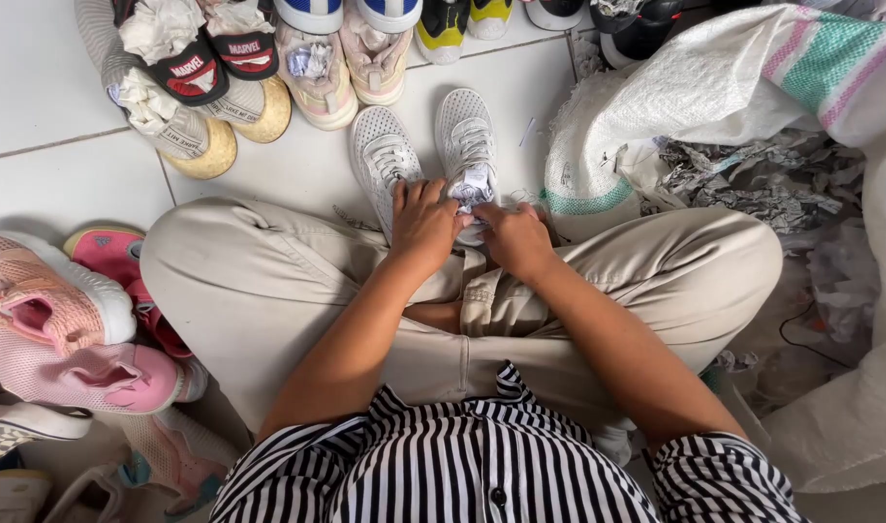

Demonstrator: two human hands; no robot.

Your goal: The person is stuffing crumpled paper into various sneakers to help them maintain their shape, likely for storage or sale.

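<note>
Between the crossed knees, both hands meet at the heels of a white pair: left hand [421, 225] curled over the left sneaker [385, 160], right hand [516, 238] beside it, fingers closed on a paper wad [474, 186] stuffed into the right sneaker [468, 140]. Left of the grip, pink shoes [65, 320] pile on the tile. Right of it, a woven sack [714, 92] spills crumpled paper [762, 179]. Beyond the fingertips, slippers [205, 68] and pale trainers [341, 68] sit in a row, paper-stuffed
</note>
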